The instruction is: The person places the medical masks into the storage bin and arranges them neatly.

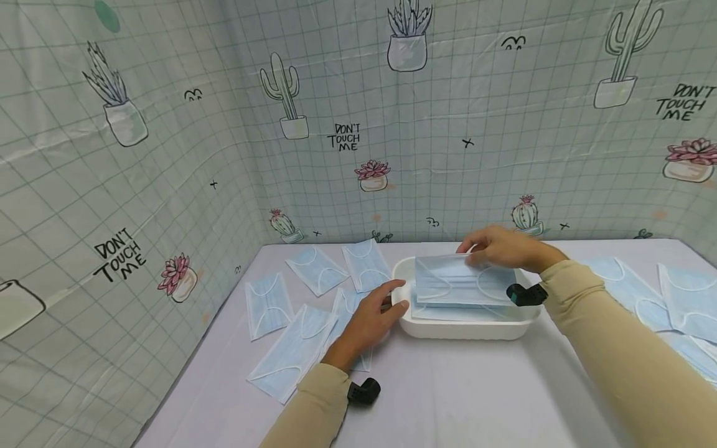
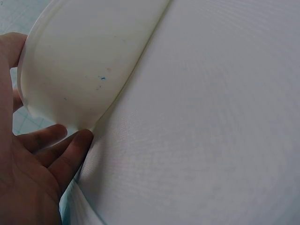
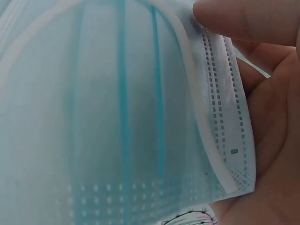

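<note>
My right hand (image 1: pixel 493 249) pinches a light blue face mask (image 1: pixel 462 280) by its upper edge, over the white tray (image 1: pixel 465 331). In the right wrist view, the thumb (image 3: pixel 248 21) lies on the front of the mask, with fingers behind it. The pleats and a white ear loop (image 3: pixel 192 79) face that camera. Below the held mask, another mask (image 1: pixel 459 313) lies in the tray. My left hand (image 1: pixel 370 317) holds the tray's left end, thumb and fingers spread around the rim and outer wall. Close up, its fingertips (image 2: pixel 84 138) meet the tray's lower edge.
Several masks (image 1: pixel 291 348) lie spread on the white table (image 1: pixel 448 398) left of the tray, some overlapping. More masks (image 1: pixel 694 298) lie on the right, partly behind the right forearm. A patterned cloth (image 1: pixel 476 186) hangs behind the table and along the left side.
</note>
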Available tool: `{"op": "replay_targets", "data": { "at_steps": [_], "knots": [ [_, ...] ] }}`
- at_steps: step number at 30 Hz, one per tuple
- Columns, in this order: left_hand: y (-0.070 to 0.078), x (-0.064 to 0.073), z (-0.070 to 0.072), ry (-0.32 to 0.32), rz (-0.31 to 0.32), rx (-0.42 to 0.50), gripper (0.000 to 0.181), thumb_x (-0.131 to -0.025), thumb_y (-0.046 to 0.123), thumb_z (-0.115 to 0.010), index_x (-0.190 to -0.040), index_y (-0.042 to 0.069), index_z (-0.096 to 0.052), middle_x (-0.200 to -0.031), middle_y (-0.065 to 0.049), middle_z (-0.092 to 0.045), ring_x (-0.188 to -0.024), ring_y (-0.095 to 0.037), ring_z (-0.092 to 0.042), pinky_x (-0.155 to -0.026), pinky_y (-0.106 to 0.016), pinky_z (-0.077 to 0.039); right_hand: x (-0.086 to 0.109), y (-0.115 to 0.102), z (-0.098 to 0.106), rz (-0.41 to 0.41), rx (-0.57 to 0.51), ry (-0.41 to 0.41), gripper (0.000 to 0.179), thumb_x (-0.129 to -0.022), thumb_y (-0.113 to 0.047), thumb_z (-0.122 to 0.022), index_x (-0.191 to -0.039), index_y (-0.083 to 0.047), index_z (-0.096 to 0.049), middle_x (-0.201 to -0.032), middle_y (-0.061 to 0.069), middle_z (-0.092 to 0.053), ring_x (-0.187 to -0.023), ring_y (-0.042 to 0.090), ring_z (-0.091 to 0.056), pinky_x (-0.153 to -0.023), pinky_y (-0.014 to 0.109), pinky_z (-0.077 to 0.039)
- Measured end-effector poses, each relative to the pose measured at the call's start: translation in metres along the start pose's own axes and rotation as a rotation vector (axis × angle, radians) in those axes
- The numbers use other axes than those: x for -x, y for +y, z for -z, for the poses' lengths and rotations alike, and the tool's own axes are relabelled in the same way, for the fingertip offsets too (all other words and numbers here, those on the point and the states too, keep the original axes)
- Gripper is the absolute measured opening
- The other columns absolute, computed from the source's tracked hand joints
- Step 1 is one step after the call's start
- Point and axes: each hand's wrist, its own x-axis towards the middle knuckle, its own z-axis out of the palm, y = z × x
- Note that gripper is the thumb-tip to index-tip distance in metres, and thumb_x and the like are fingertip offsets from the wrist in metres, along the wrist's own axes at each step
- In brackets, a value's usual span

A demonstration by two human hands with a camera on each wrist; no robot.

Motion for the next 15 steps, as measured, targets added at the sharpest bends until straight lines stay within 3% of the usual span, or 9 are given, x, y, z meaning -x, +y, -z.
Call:
{"op": "replay_targets", "data": {
  "at_steps": [15],
  "knots": [
    [-0.003,0.004,0.003,-0.008,-0.012,-0.003,0.049,-0.102,0.036,-0.056,-0.148,0.02,-0.049,-0.146,-0.008,-0.05,-0.123,-0.025,-0.058,-0.097,-0.042,-0.049,-0.005,0.006,-0.015,0.002,0.038,-0.044,0.023,-0.093,-0.015,-0.065,-0.114,-0.007,-0.071,-0.105,0.006,-0.066,-0.099,0.024,-0.053,-0.084,0.038,-0.043]
  ]
}}
